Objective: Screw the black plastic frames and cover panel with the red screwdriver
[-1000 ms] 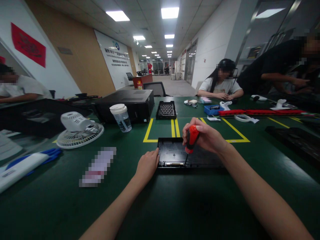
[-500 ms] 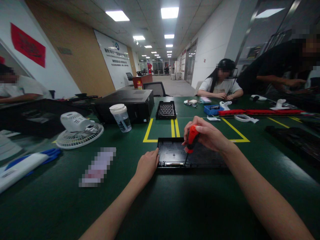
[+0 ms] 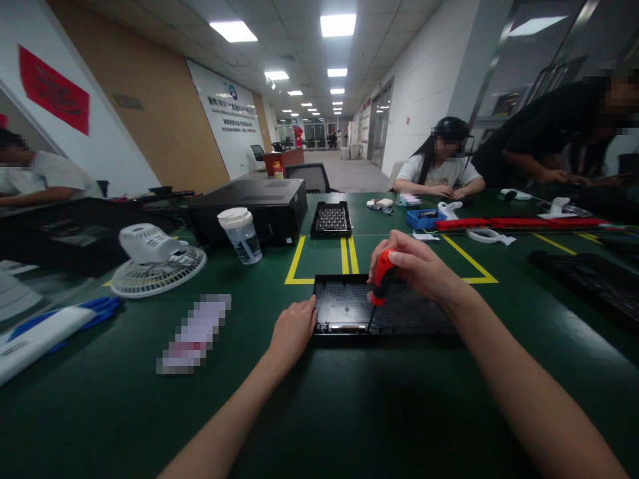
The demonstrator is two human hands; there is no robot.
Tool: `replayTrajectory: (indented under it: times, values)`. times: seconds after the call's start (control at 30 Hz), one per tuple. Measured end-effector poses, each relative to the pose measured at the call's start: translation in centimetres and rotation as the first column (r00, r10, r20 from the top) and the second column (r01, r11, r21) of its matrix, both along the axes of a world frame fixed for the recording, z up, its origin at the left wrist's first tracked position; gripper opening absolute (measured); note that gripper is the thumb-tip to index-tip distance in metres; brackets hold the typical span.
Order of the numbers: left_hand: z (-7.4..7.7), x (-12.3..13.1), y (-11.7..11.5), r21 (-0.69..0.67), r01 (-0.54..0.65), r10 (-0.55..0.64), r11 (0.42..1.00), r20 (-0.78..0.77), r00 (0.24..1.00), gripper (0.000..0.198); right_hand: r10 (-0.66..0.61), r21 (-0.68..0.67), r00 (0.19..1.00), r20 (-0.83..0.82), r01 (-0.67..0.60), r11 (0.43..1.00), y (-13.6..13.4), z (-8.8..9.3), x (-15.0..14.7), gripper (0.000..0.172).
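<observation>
A shallow black panel with raised edges lies on the green table in front of me. My left hand grips its left edge, with the fingers together along the side. In my right hand is a red and black screwdriver, its handle held between thumb and fingers. The shaft points down, and its tip meets the panel's near edge, beside a pale metal strip. My right hand and forearm cover part of the panel's right side.
A lidded cup stands by a black case. A white fan and a blurred-out flat object lie left. Behind the panel are yellow tape lines, a black tray and a blue box. Other people sit around the table.
The screwdriver handle and my right hand have shifted very slightly. My left hand and the panel stay put. At the far right, a person's arm has moved.
</observation>
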State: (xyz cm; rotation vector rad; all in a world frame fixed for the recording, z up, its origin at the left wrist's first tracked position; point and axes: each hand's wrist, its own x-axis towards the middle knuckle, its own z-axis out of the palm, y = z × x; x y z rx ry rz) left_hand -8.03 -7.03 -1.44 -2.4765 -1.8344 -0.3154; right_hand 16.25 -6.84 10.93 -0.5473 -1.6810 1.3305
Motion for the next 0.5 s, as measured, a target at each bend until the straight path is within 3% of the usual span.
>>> replayTrajectory:
  times: [0.5]
  values:
    - [-0.2, -0.07, 0.16, 0.003, -0.019, 0.019, 1.0, -0.007, 1.0, 0.041, -0.172, 0.167, 0.978, 0.115, 0.151, 0.974, 0.02, 0.01, -0.14, 0.019]
